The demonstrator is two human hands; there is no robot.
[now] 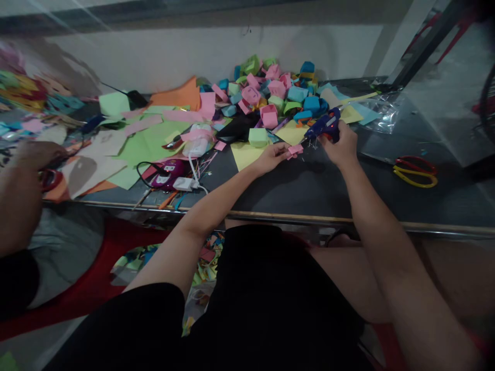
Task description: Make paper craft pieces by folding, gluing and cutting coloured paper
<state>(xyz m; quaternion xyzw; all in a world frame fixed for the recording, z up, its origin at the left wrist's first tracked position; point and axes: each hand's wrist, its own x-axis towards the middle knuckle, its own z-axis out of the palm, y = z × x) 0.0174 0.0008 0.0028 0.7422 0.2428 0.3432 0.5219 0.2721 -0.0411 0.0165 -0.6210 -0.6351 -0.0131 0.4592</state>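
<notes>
Over the front half of the dark table (pixel 340 198): two bare hands work close together, both forearms reaching in from the near edge.
Left hand (pixel 270 158): fingers pinched together at the tips, with hold of a small folded pink paper piece (pixel 296 149).
Pink paper piece: held just above the table, in front of the paper heap and just below the glue gun's nozzle; whether the two touch is hard to tell in this dim, slightly blurred view.
Right hand (pixel 342 144): curled around the handle of a blue glue gun (pixel 326 125), its fingers closed on the grip.
Glue gun: nozzle pointing left, a small red light on its body, thin pale strands hanging below its front.
Paper heap (pixel 275 87): small folded pieces in pink, blue, green and yellow, piled behind the hands.
Scissors (pixel 415 171): lying to the right, handles red and yellow.
Left stretch: loose sheets (pixel 145 139) in green, orange and pale tones, with a purple socket block (pixel 169 174) and a white adapter (pixel 185 184) near the edge.
Far left: a co-worker's hand (pixel 40 153) above the sheets.
</notes>
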